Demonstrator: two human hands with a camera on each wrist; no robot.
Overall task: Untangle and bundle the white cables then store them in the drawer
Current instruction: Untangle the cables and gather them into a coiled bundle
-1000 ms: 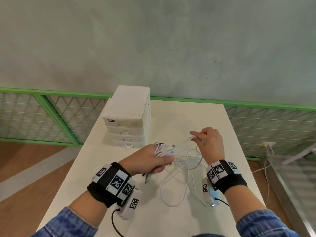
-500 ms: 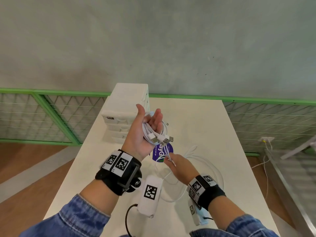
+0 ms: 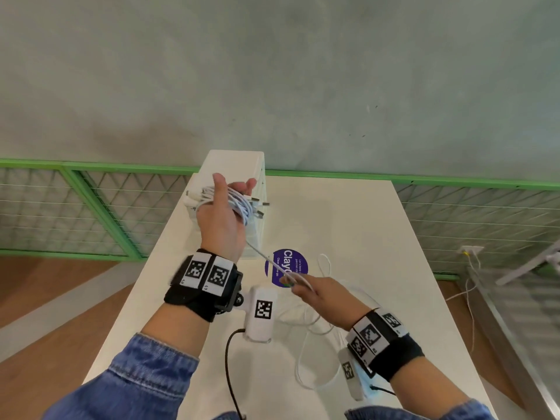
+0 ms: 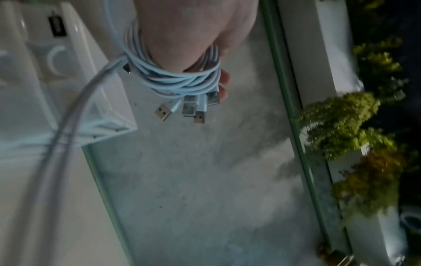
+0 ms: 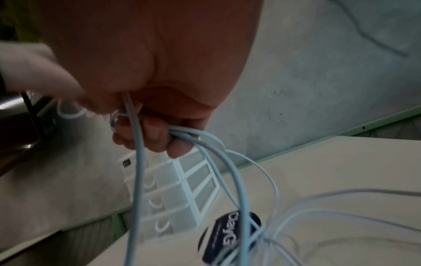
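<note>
White cables (image 3: 239, 204) wound round left hand (image 3: 219, 219), fingers extended, plugs (image 3: 261, 207) pointing right; strand (image 3: 266, 259) taut diagonally down to pinching right hand (image 3: 324, 294).

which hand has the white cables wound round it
The left hand, raised by the white plastic drawer unit, carries the coil of white cables; the right hand only pinches loose strands.

Drawer unit (image 3: 233, 163) sits far-left on table (image 3: 363, 225), w/ wall (image 3: 303, 86) behind; sticker (image 3: 298, 262) just near-right of unit; loose white cables (image 3: 298, 368) lie on table nearer & right of sticker.
</note>
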